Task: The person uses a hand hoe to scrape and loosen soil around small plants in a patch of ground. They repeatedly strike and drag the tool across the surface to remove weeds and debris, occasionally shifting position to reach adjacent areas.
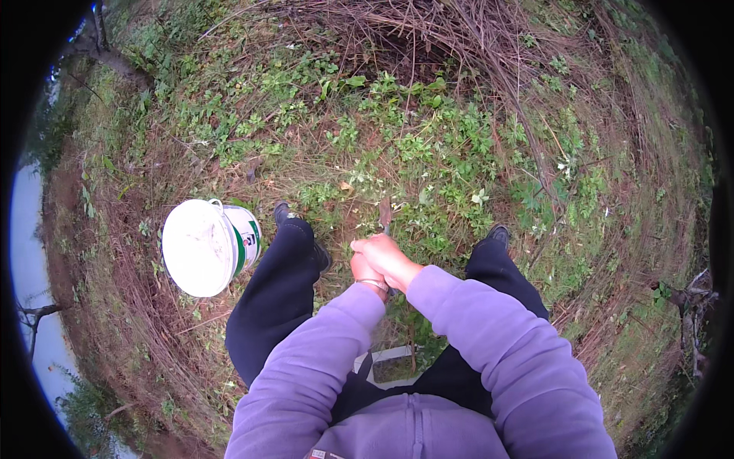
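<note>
My left hand (365, 271) and my right hand (385, 253) are clasped together low between my knees, over the ground. Both are closed around the handle of a small digging tool, with the right hand lying over the left. Most of the handle and the left fingers are hidden. Beyond the hands the tool's narrow rusty metal blade (385, 211) points away from me among low weeds (453, 155). It is hard to tell whether its tip is in the soil. A bracelet (374, 283) circles my left wrist.
A white lidded plastic bucket (198, 248) with a green band stands beside my left leg. Dry brushwood (436, 34) is heaped ahead. My shoes (499, 234) are planted wide apart. A white-edged object (395, 367) shows partly between my thighs. Bare branches (109, 54) rise at far left.
</note>
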Motion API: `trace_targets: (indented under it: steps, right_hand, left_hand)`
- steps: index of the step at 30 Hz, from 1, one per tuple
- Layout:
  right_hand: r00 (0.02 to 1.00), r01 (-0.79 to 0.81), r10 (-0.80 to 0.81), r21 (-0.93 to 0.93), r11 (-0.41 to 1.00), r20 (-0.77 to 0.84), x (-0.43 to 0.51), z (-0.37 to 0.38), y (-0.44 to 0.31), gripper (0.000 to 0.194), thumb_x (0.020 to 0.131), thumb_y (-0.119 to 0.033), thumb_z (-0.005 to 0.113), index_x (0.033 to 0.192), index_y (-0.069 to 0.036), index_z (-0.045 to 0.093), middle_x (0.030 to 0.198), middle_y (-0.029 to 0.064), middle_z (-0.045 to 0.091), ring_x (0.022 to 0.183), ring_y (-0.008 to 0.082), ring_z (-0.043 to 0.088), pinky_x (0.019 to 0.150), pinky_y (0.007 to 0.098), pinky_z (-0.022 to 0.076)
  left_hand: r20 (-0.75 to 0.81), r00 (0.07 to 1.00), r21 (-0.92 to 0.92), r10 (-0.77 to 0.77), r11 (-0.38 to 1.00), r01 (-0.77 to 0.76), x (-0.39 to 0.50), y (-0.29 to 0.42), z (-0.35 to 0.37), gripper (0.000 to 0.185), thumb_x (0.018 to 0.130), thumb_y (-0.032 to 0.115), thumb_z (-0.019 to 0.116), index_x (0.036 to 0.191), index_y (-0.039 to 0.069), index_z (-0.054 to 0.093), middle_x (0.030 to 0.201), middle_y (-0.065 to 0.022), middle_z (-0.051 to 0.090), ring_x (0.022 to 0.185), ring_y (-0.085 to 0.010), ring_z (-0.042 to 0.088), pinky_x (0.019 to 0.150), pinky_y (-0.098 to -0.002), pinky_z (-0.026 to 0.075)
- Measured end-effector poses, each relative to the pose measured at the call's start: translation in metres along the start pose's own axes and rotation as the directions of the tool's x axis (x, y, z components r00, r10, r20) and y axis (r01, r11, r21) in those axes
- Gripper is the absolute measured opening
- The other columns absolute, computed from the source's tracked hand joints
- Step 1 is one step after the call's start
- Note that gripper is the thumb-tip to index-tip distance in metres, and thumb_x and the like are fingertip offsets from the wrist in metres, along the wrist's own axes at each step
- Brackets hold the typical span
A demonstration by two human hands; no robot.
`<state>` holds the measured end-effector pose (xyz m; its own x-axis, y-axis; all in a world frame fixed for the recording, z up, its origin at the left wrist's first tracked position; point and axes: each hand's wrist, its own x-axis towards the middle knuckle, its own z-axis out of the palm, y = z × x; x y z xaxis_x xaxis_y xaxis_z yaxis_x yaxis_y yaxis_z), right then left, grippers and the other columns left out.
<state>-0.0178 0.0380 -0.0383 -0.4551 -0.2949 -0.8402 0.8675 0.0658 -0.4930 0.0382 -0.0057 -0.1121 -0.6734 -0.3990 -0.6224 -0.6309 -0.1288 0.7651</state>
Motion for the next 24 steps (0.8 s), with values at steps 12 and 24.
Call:
trace_targets:
  steps: [12, 24]
  right_hand:
    - [0.998, -0.031, 0.031, 0.003, 1.000, 0.057, -0.036, 0.013, 0.033, 0.023, 0.086, -0.018, 0.064, 0.089, 0.005, 0.064, 0.081, 0.0115, 0.065, 0.068, 0.0195, 0.060, 0.062, 0.0357, 0.0472]
    - [0.952, 0.301, -0.299, 0.381, 0.874, -0.066, -0.013, 0.004, -0.066, 0.016, 0.091, -0.015, 0.056, 0.082, -0.003, 0.060, 0.077, 0.0049, 0.059, 0.069, 0.0138, 0.054, 0.065, 0.0320, 0.0435]
  left_hand:
    - [0.025, 1.000, 0.153, 0.005, 0.988, -0.009, -0.038, -0.052, -0.049, 0.028, 0.098, 0.023, 0.045, 0.091, 0.005, 0.065, 0.084, -0.0096, 0.069, 0.077, -0.0251, 0.067, 0.065, -0.0369, 0.049]
    - [0.047, 0.954, 0.348, 0.295, 0.891, -0.292, 0.040, 0.073, -0.020, 0.023, 0.094, 0.019, 0.048, 0.088, 0.005, 0.066, 0.083, -0.0129, 0.069, 0.078, -0.0270, 0.068, 0.064, -0.0361, 0.050]
